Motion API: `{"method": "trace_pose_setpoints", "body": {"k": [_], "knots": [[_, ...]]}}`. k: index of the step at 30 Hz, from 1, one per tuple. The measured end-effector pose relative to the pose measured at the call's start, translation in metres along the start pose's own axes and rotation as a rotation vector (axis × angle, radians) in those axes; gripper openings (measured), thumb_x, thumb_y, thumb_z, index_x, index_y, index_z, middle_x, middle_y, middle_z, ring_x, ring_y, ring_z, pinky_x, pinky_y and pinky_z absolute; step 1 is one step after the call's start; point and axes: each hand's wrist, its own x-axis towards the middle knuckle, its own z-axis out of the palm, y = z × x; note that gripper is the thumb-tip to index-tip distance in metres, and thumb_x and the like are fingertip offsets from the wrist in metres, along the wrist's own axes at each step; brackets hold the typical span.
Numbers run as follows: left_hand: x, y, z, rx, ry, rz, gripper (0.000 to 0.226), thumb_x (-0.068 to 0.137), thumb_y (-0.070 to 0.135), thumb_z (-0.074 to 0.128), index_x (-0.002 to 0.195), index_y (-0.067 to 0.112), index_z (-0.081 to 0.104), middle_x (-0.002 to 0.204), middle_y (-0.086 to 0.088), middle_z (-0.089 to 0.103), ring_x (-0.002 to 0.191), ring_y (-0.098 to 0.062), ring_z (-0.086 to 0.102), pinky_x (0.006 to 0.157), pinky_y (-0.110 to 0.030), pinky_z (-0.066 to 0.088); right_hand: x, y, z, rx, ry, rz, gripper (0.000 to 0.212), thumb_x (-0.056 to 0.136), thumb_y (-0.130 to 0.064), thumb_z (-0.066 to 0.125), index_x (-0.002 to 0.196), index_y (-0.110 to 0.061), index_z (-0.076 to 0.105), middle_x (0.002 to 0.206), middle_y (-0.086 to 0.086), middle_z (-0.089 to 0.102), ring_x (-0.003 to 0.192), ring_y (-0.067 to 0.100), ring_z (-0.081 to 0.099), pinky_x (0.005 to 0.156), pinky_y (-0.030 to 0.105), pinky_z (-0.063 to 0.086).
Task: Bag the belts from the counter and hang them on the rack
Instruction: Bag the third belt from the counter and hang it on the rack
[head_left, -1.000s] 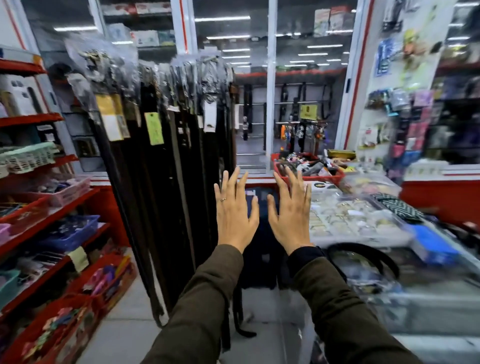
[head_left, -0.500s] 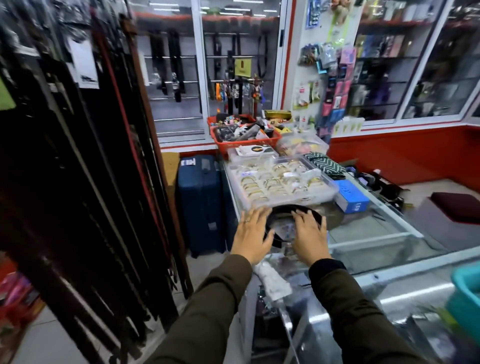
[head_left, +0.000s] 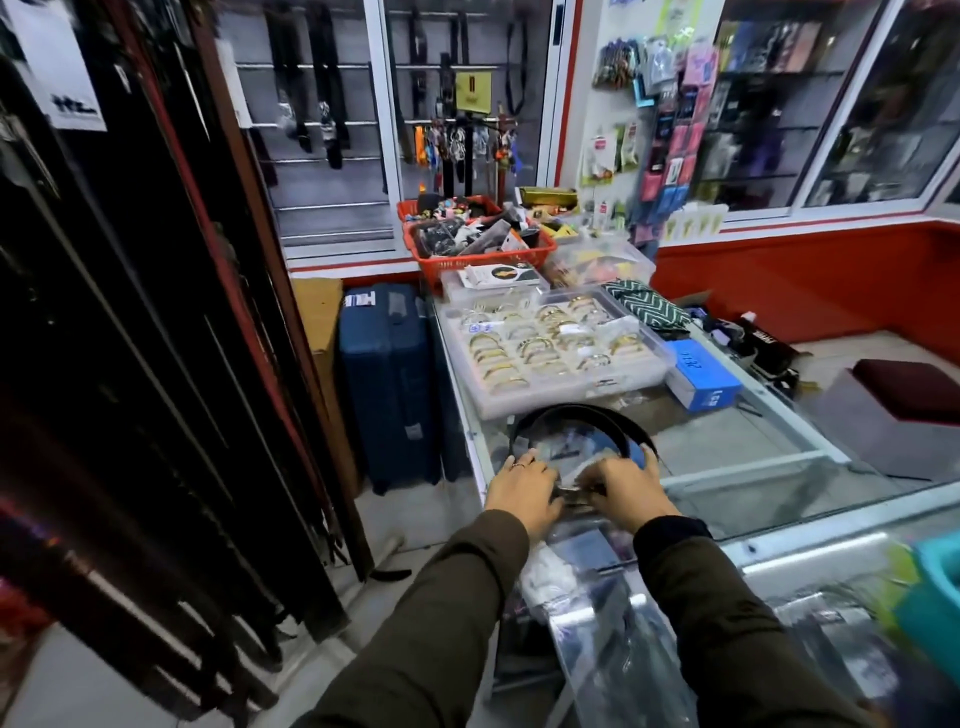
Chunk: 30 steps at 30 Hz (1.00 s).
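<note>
- A black leather belt (head_left: 582, 415), coiled in a loose loop, is seen lying on the glass-topped display counter (head_left: 727, 447) close to its near left corner, just in front of a clear plastic tray of gold-coloured bangles (head_left: 550, 345).
- The left hand (head_left: 522, 491) is laid on the near left part of the loop, a ring showing on one finger; its fingers (head_left: 524, 462) are curled down over the strap, though a firm grasp cannot be confirmed.
- The right hand (head_left: 631, 486) is placed at the near right of the loop, its fingers bent over the strap where the buckle end appears to lie; that area is blurred and whether they are clenched cannot be told.
- Both arms are covered by dark olive sleeves (head_left: 457, 613).
- A sheet of clear plastic bagging (head_left: 618, 654) is draped over the near edge of the counter below the hands.
- A small blue cardboard box (head_left: 701, 376) is set at the right of the bangle tray, towards the right edge of the counter.
- Two red plastic baskets of small goods (head_left: 483, 257) are stacked at the far end of the counter.
- A dense rack of hanging dark belts (head_left: 130, 338) fills the left side of the view, and a navy hard-shell suitcase (head_left: 387, 384) stands on the floor between rack and counter.
</note>
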Motion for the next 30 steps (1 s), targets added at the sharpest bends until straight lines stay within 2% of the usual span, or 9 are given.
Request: {"method": "trace_pose_setpoints", "body": {"k": [4, 6, 12, 18, 21, 24, 27, 29, 30], "knots": [[-0.016, -0.013, -0.009, -0.086, 0.085, -0.040, 0.031, 0.095, 0.029, 0.053, 0.117, 0.009, 0.062, 0.125, -0.013, 0.063, 0.127, -0.033, 0.054, 0.105, -0.039, 0.042, -0.005, -0.015, -0.006, 0.140, -0.047, -0.079, 0.026, 0.090, -0.022, 0.070, 0.115, -0.024, 0.077, 0.119, 0.002, 0.077, 0.115, 0.024, 0.068, 0.103, 0.037, 0.050], [-0.026, -0.022, -0.017, -0.138, 0.103, -0.063, 0.029, 0.092, 0.031, 0.054, 0.111, 0.011, 0.062, 0.116, -0.012, 0.064, 0.111, -0.034, 0.061, 0.092, -0.037, 0.047, -0.009, -0.028, -0.011, 0.224, -0.074, -0.091, 0.023, 0.090, -0.020, 0.071, 0.112, -0.018, 0.078, 0.115, 0.006, 0.078, 0.108, 0.025, 0.071, 0.093, 0.039, 0.057], [-0.065, -0.055, -0.047, -0.360, 0.234, -0.057, 0.023, 0.084, 0.026, 0.063, 0.105, 0.016, 0.062, 0.104, -0.006, 0.059, 0.101, -0.028, 0.056, 0.086, -0.041, 0.051, -0.026, -0.072, -0.039, 0.365, -0.049, -0.205, 0.017, 0.083, -0.036, 0.075, 0.072, -0.023, 0.076, 0.069, 0.000, 0.077, 0.063, 0.012, 0.069, 0.067, 0.034, 0.055], [-0.104, -0.075, -0.074, -0.670, 0.607, -0.119, 0.042, 0.088, 0.016, 0.068, 0.129, 0.017, 0.059, 0.131, -0.005, 0.051, 0.120, -0.020, 0.053, 0.105, -0.033, 0.045, -0.042, -0.121, -0.073, 0.577, -0.006, -0.339, 0.027, 0.083, -0.010, 0.076, 0.065, -0.028, 0.067, 0.069, -0.003, 0.071, 0.071, 0.006, 0.063, 0.075, 0.035, 0.054], [-0.123, -0.077, -0.085, -0.880, 0.801, -0.333, 0.052, 0.084, 0.025, 0.080, 0.130, 0.017, 0.057, 0.129, -0.003, 0.051, 0.102, -0.015, 0.062, 0.088, -0.030, 0.054, -0.047, -0.144, -0.086, 0.733, -0.007, -0.336, 0.017, 0.085, -0.008, 0.076, 0.074, -0.021, 0.076, 0.078, 0.008, 0.079, 0.075, 0.010, 0.067, 0.075, 0.033, 0.053], [-0.142, -0.080, -0.102, -1.189, 0.857, -0.542, 0.043, 0.078, 0.030, 0.086, 0.110, 0.016, 0.062, 0.108, -0.010, 0.068, 0.072, -0.011, 0.067, 0.064, -0.026, 0.059, -0.055, -0.172, -0.096, 0.873, 0.025, -0.327, 0.006, 0.086, -0.004, 0.074, 0.084, -0.009, 0.077, 0.091, 0.022, 0.079, 0.083, 0.022, 0.070, 0.072, 0.030, 0.052], [-0.161, -0.083, -0.124, -1.495, 0.773, -0.529, 0.022, 0.082, 0.024, 0.084, 0.096, 0.014, 0.070, 0.094, -0.011, 0.074, 0.067, -0.009, 0.070, 0.059, -0.022, 0.059, -0.064, -0.198, -0.104, 1.023, 0.063, -0.337, 0.008, 0.087, -0.004, 0.076, 0.093, 0.001, 0.075, 0.095, 0.021, 0.076, 0.089, 0.024, 0.070, 0.079, 0.033, 0.054], [-0.176, -0.087, -0.138, -1.568, 0.775, -0.480, 0.017, 0.084, 0.020, 0.082, 0.096, 0.011, 0.074, 0.090, -0.006, 0.076, 0.065, -0.003, 0.073, 0.059, -0.018, 0.058, -0.068, -0.214, -0.109, 1.082, 0.070, -0.361, 0.002, 0.088, -0.006, 0.076, 0.089, -0.007, 0.075, 0.089, 0.011, 0.076, 0.079, 0.012, 0.069, 0.070, 0.023, 0.052], [-0.183, -0.090, -0.144, -1.569, 0.781, -0.464, 0.020, 0.085, 0.019, 0.081, 0.100, 0.008, 0.075, 0.092, -0.007, 0.076, 0.066, -0.003, 0.073, 0.060, -0.017, 0.059, -0.070, -0.221, -0.111, 1.098, 0.065, -0.377, 0.010, 0.088, -0.006, 0.075, 0.082, -0.015, 0.077, 0.082, 0.004, 0.077, 0.072, 0.004, 0.069, 0.063, 0.018, 0.049]]}}
